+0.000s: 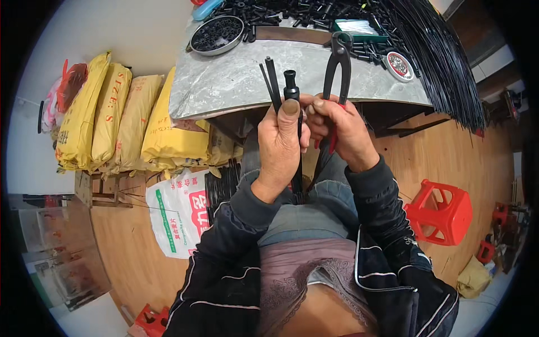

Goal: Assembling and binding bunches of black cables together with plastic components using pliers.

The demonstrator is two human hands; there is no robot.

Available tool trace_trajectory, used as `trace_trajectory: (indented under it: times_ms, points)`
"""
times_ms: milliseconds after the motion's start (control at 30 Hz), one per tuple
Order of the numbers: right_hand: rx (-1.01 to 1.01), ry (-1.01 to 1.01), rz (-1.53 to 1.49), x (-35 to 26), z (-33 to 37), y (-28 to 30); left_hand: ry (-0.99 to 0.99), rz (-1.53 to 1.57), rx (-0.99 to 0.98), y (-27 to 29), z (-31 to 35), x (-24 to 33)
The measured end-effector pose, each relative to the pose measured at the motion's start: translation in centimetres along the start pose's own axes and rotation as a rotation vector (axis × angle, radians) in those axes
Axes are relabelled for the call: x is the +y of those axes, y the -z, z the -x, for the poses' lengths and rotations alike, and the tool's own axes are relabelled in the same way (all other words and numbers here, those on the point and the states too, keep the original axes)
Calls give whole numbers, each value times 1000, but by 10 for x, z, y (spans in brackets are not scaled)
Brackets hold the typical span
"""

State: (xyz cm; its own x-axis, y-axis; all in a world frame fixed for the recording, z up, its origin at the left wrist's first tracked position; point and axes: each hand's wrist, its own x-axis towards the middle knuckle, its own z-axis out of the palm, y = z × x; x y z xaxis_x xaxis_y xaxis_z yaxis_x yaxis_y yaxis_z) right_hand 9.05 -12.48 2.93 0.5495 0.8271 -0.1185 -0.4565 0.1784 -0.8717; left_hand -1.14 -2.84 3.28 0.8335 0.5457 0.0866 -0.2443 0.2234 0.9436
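My left hand (279,149) is closed round a black plastic tube (291,85) with a flared top, held upright with the thumb across it. A few thin black rods (272,81) stick up from the same hand, left of the tube. In my right hand (348,129) is a pair of pincers (341,51) with dark jaws pointing up and red handles. The fingertips of that hand are pinched together close to the tube; whether they hold anything small there is hidden. Both hands are in front of the near edge of the grey table (224,84).
On the table are a metal bowl of small black parts (218,33), a brown flat bar (292,35), scattered black tubes, a green box (362,29) and a round tin (399,66). Long black rods (443,62) overhang its right side. Yellow sacks (106,112) stand left, a red stool (441,212) right.
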Motion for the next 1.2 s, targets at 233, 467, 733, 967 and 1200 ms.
trace_trajectory:
  times_ms: [233,467,733,967,1200]
  points:
    - [97,76,-45,3,4,-17,-42,-11,-31,-5,5,-3]
    - [332,212,44,1,4,-32,-71,104,7,-17,5,-8]
    - [485,419,366,7,1,-33,-111,-4,34,-17,7,-7]
    - [148,125,-61,-1,3,-8,70,76,-108,0,-1,-7]
    - [15,107,-19,10,7,-10,31,-10,-16,8,-10,-11]
